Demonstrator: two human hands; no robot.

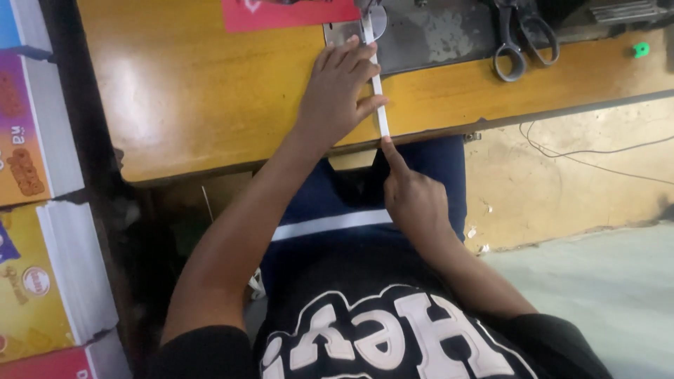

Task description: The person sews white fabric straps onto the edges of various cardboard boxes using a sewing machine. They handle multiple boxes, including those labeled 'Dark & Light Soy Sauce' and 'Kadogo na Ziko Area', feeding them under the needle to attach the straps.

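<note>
Head view: a narrow white strip (378, 84) is pressed flat against the wooden worktop (189, 91) by the left hand (340, 91), whose fingers are spread open over it, palm down, with nothing clasped. The strip runs from the upper centre of the frame, at the metal plate (428, 31) of a sewing machine, down to the near edge of the worktop. Its lower end is met by the right hand (414, 200), just below centre, whose extended forefinger is laid against the strip's tip at the worktop's edge while the other fingers are curled in; whether the end is pinched there cannot be told.

A red sheet (288, 12) is seen at the top edge, left of the metal plate. A pair of scissors (519, 38) is laid on the machine bed at the upper right, well apart from both hands, and a small green object (639, 50) sits further right. Stacked printed cartons (42, 210) fill the left edge of the frame. Thin cables (597, 158) trail along the floor at the right.
</note>
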